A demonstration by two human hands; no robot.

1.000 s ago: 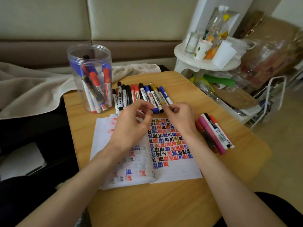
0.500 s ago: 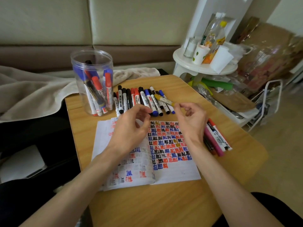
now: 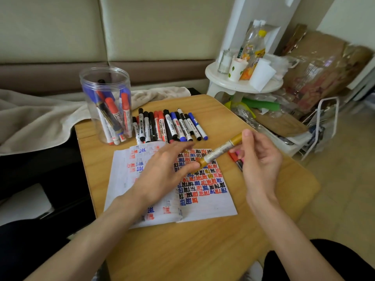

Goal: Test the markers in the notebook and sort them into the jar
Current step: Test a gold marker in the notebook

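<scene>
A gold marker [image 3: 220,152] hangs slanted above the open notebook [image 3: 207,205]. My right hand [image 3: 258,159] grips its upper gold end, and my left hand [image 3: 166,173] pinches its lower gold cap with the fingertips. The notebook's right page is covered with red, blue, black and gold marks. A row of several markers [image 3: 170,125] lies on the table beyond the notebook. The clear plastic jar [image 3: 105,86] stands at the table's far left corner with several red and blue markers inside. A few more markers [image 3: 236,159] lie to the right, mostly hidden behind my right hand.
The small wooden table [image 3: 182,250] sits beside a sofa with a beige blanket [image 3: 36,118]. A white round stand [image 3: 243,86] with cups and bottles is at the back right, with cardboard, bags and a white wire rack [image 3: 324,122] beyond it.
My right hand lifted the gold marker out of the row and brought it over the notebook. My left hand rose from the page and took hold of its lower cap.
</scene>
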